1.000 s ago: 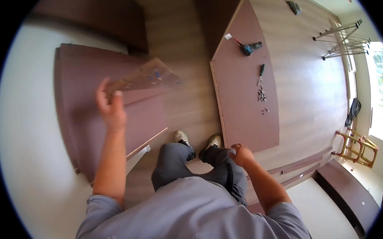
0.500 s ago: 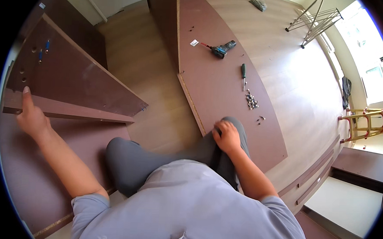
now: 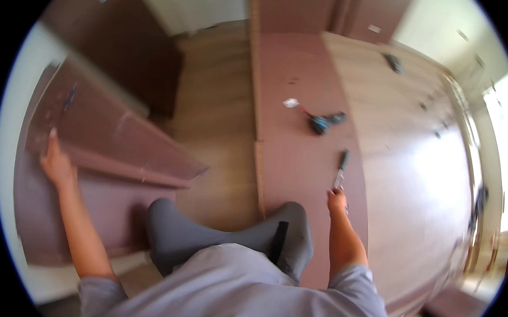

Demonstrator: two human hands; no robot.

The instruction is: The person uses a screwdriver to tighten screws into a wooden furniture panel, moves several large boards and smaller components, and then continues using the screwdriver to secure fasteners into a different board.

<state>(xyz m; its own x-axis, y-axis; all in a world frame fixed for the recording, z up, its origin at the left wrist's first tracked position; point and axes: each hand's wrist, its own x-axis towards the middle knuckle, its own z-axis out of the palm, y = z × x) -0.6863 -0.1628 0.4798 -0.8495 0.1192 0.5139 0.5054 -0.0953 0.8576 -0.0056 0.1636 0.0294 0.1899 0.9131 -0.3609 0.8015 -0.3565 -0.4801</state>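
Note:
My left hand [image 3: 56, 163] lies flat, fingers apart, against the lower left edge of a tilted dark brown furniture panel [image 3: 123, 134], which rests on another brown panel [image 3: 43, 228] on the floor. My right hand [image 3: 337, 201] is stretched out over a long brown panel [image 3: 300, 161], its fingertips at the metal tip of a screwdriver [image 3: 341, 167] with a dark handle. Blur hides whether those fingers grip it. My knees in grey trousers [image 3: 227, 237] are between the two hands.
A teal and black cordless drill [image 3: 325, 122] with a small white packet [image 3: 291, 103] lies farther along the long panel. More dark panels [image 3: 116, 53] lean at the back left. Pale wood floor [image 3: 420, 167] spreads to the right, with a dark tool [image 3: 394, 62] on it.
My view has swung upward and forward. My right hand has left my knee and reached out to the screwdriver. My left hand stays on the tilted panel's left end.

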